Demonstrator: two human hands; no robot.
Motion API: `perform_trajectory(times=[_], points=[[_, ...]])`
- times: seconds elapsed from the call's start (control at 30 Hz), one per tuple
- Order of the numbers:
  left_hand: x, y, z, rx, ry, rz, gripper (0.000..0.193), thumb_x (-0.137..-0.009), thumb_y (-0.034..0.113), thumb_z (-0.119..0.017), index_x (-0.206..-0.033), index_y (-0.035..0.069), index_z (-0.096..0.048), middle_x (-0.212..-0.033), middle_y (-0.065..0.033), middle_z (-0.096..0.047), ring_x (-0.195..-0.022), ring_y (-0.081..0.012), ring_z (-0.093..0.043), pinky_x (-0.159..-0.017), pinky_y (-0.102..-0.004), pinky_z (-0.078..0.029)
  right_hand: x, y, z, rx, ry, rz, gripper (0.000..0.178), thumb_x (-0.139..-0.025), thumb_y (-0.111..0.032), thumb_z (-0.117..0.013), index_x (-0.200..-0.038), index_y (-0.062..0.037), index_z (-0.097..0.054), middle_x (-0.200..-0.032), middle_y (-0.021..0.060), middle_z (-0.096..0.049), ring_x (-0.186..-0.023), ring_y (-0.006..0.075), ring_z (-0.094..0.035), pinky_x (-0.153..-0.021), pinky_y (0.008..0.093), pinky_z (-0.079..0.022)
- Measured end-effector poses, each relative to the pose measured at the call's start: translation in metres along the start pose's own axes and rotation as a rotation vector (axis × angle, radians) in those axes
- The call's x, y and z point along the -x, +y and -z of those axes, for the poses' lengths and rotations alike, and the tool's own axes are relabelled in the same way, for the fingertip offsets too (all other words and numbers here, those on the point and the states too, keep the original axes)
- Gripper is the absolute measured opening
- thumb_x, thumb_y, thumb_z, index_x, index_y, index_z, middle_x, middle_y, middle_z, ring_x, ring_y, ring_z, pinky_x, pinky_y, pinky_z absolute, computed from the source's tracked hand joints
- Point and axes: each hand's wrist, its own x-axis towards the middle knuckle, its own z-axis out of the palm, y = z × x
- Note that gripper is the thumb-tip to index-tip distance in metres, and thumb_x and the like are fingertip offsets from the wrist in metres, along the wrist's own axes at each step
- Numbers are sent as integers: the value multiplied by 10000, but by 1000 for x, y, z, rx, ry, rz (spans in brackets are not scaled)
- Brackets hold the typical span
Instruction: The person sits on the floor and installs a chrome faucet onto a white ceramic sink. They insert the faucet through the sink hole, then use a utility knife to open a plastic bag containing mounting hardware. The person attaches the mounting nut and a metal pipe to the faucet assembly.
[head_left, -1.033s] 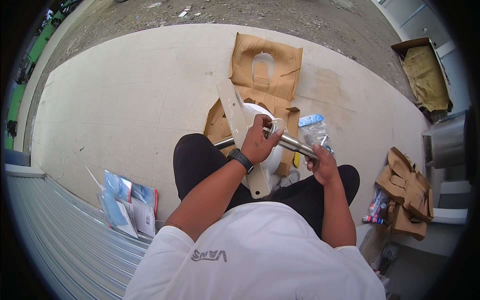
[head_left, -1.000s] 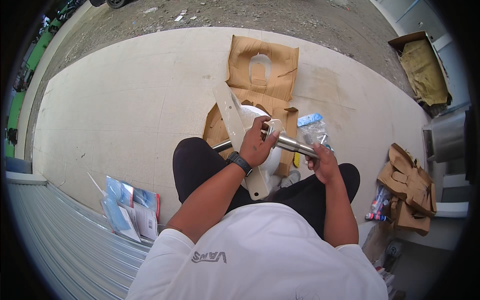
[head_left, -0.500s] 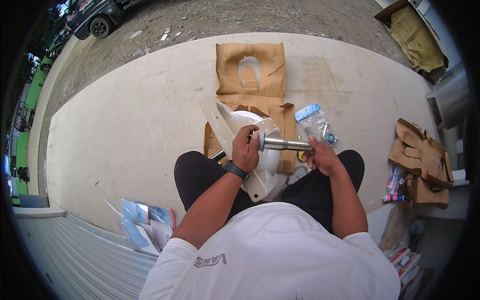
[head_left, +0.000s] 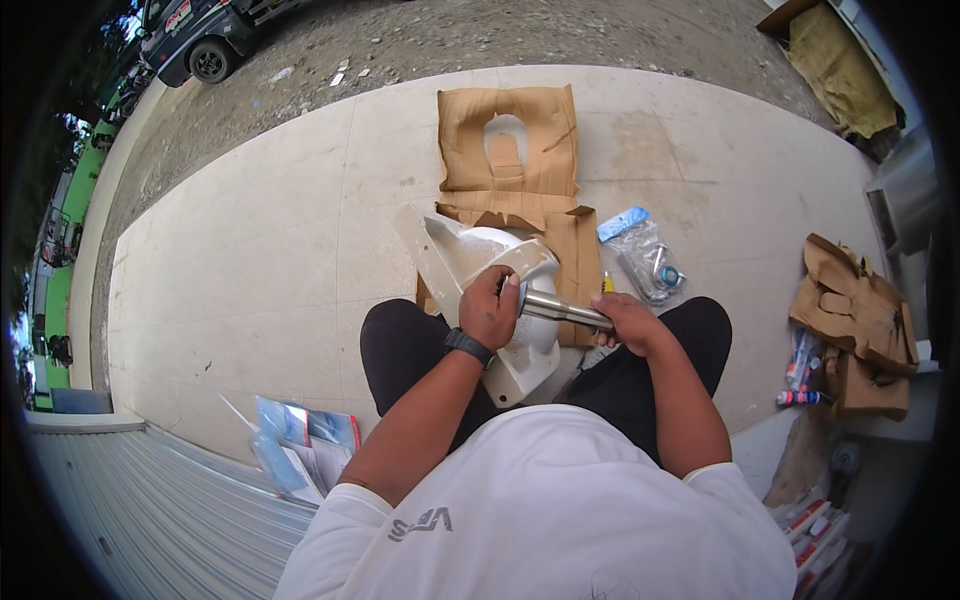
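Cardboard (head_left: 552,160) open, my left hand (head_left: 488,312) and right hand (head_left: 632,325) grip the steel tube (head_left: 565,309) at either end over the white basin (head_left: 522,352), bagged fittings (head_left: 648,262) untouched at one o'clock.

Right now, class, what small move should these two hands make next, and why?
Perhaps turn the metal tube gently with the right hand while the left hand braces: the right grips its narrow end, the left its wider end, over the white basin.
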Motion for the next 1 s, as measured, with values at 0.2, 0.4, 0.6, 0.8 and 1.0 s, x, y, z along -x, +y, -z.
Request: perform_trajectory(times=[0.2, 0.4, 0.6, 0.8, 1.0], points=[[3, 5, 0, 84, -6, 104, 317, -1040, 259, -540, -1056, -31, -666, -888, -232, -690, -811, -374, -680, -759, -430, -523, -1, -3, 0, 11, 37, 35, 302, -1029, -348, -658, -1069, -50, -620, -832, 32, -660, -601, 102, -593, -533, 258, -477], [4, 2, 0, 60, 46, 50, 287, -1042, 241, -543, -1060, -34, -621, -823, -177, -655, -732, -265, -629, -701, -388, -491, 4, -7, 3, -292, 41, 293, 300, -953, -236, -779, -1117, -46, -614, -905, 31, -657, -708, 95, -632, -618, 241, -499], [4, 4, 3, 177, 18, 65, 256, -1048, 229, -538, -1077, -14, -615, -826, -81, -629, -738, -146, -548, -687, -314, -459, 10, -9, 3, -180, 81, 278, 331, -999, -354, -709, -1107, -50, -634, -822, 15, -656, -638, 83, -625, -536, 237, -488], [0, -1, 6, 257, -103, 116, 250, -1043, 252, -566, -1118, 20, -621, -924, -20, -615, -804, -96, -526, -719, -268, -452, 11, -9, -7, -144, 96, 236, 355, -1027, -429, -645, -1033, -75, -660, -703, -4, -610, -525, 86, -570, -463, 243, -431], [5, -1, 6, 400, -245, 143, 231, -1035, 218, -568, -1212, 69, -572, -880, 16, -566, -739, -54, -475, -654, -232, -411, 5, -14, 11, -187, 152, -43, 405, -1017, -469, -648, -1004, -64, -661, -682, -4, -577, -465, 79, -494, -422, 255, -377]])
